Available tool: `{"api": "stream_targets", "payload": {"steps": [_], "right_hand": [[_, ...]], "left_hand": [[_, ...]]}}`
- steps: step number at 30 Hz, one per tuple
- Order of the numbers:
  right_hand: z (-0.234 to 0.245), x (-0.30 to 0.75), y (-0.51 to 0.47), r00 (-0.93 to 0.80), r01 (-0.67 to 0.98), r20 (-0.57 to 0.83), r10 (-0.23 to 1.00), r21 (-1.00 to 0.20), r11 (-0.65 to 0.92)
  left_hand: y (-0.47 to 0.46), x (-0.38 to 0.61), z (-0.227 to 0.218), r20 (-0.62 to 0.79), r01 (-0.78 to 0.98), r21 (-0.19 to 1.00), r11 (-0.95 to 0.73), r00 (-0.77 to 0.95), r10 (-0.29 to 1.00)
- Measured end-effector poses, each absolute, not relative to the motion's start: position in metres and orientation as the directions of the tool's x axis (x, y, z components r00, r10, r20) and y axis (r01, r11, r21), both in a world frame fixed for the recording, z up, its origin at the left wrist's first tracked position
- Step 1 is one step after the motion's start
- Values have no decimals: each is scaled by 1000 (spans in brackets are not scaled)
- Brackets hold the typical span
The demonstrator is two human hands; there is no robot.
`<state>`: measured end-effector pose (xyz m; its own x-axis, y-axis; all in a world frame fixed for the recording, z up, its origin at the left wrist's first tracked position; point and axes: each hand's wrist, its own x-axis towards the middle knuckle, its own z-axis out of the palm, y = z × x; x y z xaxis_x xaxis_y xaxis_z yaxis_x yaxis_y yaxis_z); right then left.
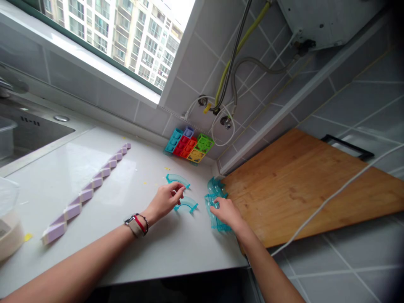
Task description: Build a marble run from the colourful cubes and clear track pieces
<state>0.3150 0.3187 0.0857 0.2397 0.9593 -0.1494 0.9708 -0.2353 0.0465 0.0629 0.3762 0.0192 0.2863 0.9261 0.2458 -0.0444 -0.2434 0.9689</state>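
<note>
Two translucent blue curved track-like pieces lie on the white counter: a far arc [178, 180] and a near arc [189, 203]. My left hand [167, 200], with a watch and bracelets at its wrist, is over the gap between them. Its fingers are curled together and nothing shows in them. To the right, my right hand [225, 209] has its thumb and fingers closed on a blue curved piece [212, 208] in a cluster of similar ones. Another part of that cluster [215, 185] rests against the wooden board. My palm hides some of the pieces.
A lilac and white zigzag row of blocks [96, 182] runs along the counter's left side. Colourful block-like pieces [189, 145] stand by the tiled wall. A large wooden board [303, 189] leans at right, with a white cable [331, 200] crossing it. The sink [41, 122] is far left.
</note>
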Motion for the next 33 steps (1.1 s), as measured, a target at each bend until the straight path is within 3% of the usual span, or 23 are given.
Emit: {"api": "stream_targets", "payload": {"steps": [8,14,19,23,26,30,33], "right_hand": [[77,319,308,238,970,-174,956,100,-223],[81,319,306,176,979,-52,983,110,-169],[87,292,313,-8,998,95,995,-60,13],[70,258,328,-223,963,45,974,-143,227],[53,242,339,-287,947,-37,957,-159,278],[42,241,346,-285,936,-66,956,-234,263],[40,250,350,-267,885,23,964,-389,254]], "left_hand": [[380,61,15,271,-78,963,-259,253,929],[384,57,17,311,15,947,-321,210,927],[393,51,18,344,150,924,-353,84,935],[407,43,11,341,212,921,-328,-31,939],[417,36,3,361,294,898,-328,-64,930],[423,32,-9,490,485,739,-468,90,867],[424,34,-21,491,580,615,-535,249,835]]}}
